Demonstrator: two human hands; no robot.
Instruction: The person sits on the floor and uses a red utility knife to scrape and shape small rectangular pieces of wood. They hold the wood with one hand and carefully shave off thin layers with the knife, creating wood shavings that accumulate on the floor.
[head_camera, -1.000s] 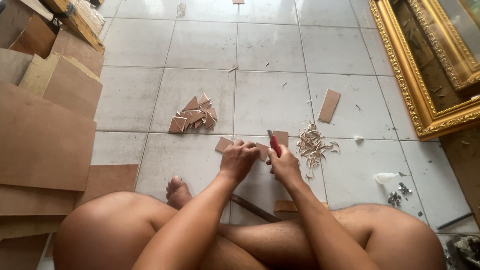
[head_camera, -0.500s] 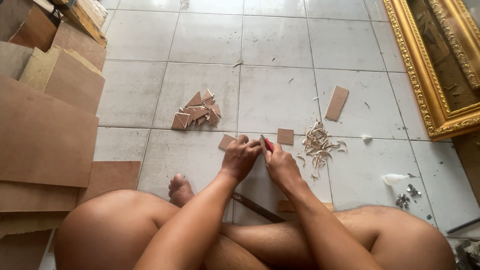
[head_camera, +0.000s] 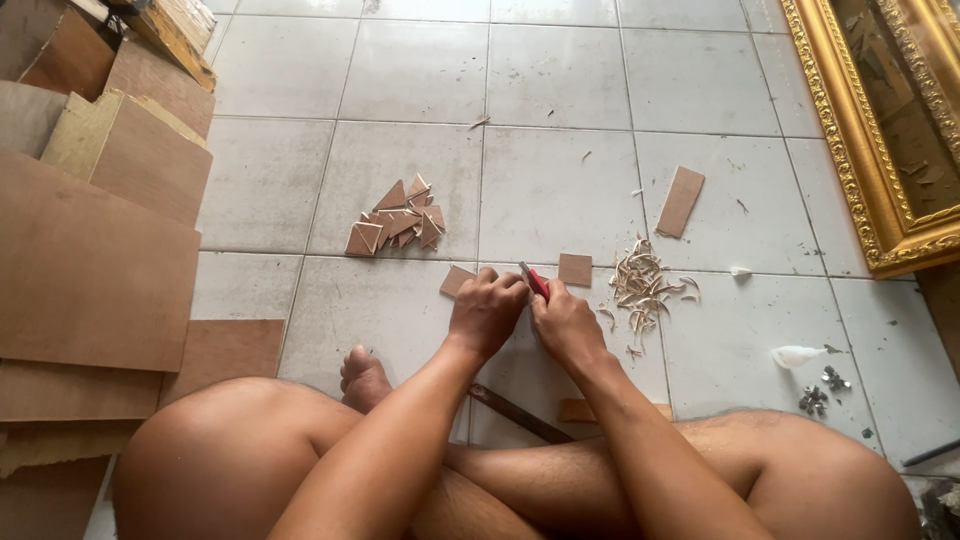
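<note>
Matt brown wooden boards (head_camera: 90, 270) lie on smooth, slightly glossy floor tiles (head_camera: 420, 70); the carved frame (head_camera: 850, 150) looks gilded.

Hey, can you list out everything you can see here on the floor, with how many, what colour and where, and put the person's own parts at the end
Cutter: one, red, gripped between both hands.
Triangle pieces: a small pile, brown, floor left of centre.
Square pieces: two, brown, one just beyond the right hand, one beside the left hand.
Strip: one, brown, floor right of centre.
Shavings: one heap, pale, right of the hands.
Boards: a stack, brown, far left.
Frame: one, gold, ornate, far right.
Blade: one, dark, under the forearms.
Floor tiles: many, white-grey.
Legs: two, crossed, bottom.
Foot: one, bare, by the left forearm.
Left hand: closed on something hidden.
Right hand: fingers on the cutter.
</note>
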